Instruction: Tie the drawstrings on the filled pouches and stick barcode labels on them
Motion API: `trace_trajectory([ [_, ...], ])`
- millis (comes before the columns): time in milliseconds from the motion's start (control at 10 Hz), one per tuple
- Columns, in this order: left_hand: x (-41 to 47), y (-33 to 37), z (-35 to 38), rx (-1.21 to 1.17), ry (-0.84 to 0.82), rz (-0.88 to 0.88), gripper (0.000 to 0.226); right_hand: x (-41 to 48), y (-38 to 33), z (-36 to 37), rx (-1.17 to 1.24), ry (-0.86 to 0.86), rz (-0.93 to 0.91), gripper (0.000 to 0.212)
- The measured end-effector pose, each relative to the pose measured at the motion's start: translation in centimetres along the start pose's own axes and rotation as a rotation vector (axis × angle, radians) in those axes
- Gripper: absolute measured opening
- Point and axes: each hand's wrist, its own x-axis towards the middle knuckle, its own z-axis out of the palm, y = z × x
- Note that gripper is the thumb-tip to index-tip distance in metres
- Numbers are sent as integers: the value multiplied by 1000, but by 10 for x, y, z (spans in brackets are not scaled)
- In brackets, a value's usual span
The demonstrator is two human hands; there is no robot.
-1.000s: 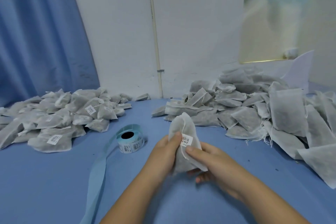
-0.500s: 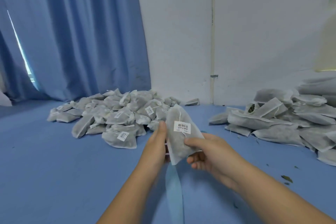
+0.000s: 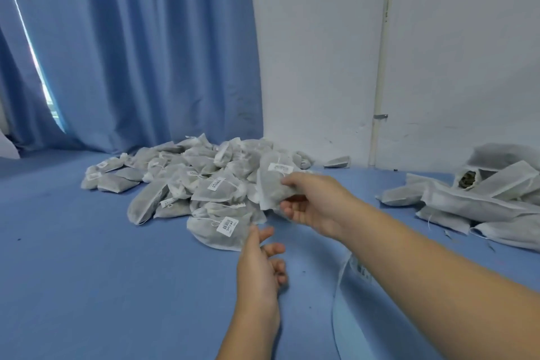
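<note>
My right hand (image 3: 314,203) grips a filled grey pouch (image 3: 271,181) with a barcode label (image 3: 280,168) on it, holding it over the right edge of the pile of labelled pouches (image 3: 187,181). My left hand (image 3: 261,266) hangs below and nearer, fingers loosely curled, holding nothing. A pile of pouches without labels (image 3: 479,202) lies at the right; one of them gapes open and shows dark filling. A strip of blue label backing (image 3: 340,313) runs across the table under my right forearm.
The blue table (image 3: 87,272) stretches wide to the left and front. Blue curtains (image 3: 131,52) hang behind the labelled pile, beside a white wall (image 3: 321,52). A single pouch (image 3: 337,161) lies alone near the wall.
My view swung left. My left hand let go of the labelled pouch and dropped back, while my right hand carried the pouch forward to the labelled pile.
</note>
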Motion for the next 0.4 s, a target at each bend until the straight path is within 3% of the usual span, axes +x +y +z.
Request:
trace_trajectory([
  [100,-1,-4,0,16,9,0,34,39,-43,26,171,-20,-144,15],
  [200,1,-2,-4,-23,-4,10,33,61,-62,30,150,14,-186,23],
  [400,-12,4,3,-68,-90,83,25,42,-25,-6,54,11,-75,8],
])
